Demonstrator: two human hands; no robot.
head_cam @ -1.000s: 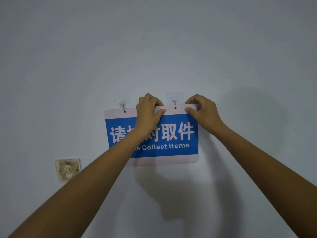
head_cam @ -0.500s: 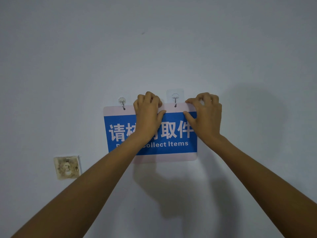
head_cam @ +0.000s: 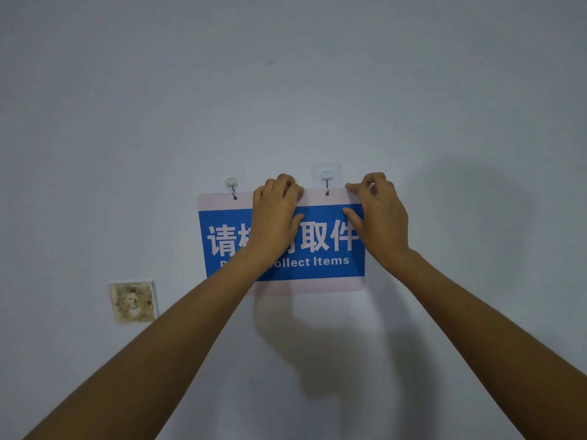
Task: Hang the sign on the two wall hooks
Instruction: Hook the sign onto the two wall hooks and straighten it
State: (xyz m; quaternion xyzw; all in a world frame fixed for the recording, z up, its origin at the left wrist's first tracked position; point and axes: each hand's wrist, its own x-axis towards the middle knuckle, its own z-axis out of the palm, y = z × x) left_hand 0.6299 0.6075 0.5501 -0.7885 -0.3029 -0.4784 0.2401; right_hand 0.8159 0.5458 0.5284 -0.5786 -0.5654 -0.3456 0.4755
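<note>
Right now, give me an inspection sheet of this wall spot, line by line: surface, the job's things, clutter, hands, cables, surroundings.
Surface: plain pale wall, a small dark mark high up.
Job's things: blue and white sign flat against the wall; left hook and right hook each pass through a hole in its top edge.
Clutter: nothing seen.
Hands: left hand over the sign's top middle; right hand pinching the top right corner.
Cables: nothing seen.
Surroundings: stained, worn wall plate lower left; shadows of the arms on the wall.
</note>
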